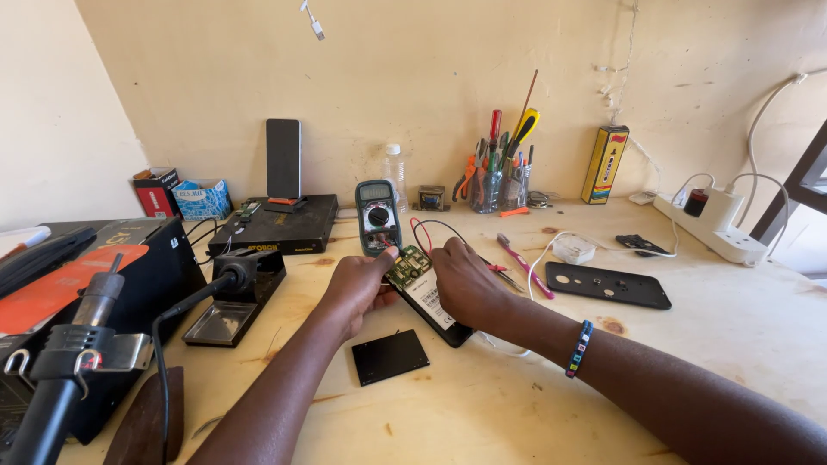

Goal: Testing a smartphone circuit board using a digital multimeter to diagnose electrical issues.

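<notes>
While your left hand [357, 288] and right hand [465, 280] each pinch a probe on the circuit board [408, 263] — grip pressed tight — a slip could bridge contacts or nudge the phone [435, 310].

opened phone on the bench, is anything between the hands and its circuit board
Nothing visible. The left hand and right hand are both already at the opened phone, fingertips at its green circuit board. The multimeter stands just behind the board, not between.
</notes>
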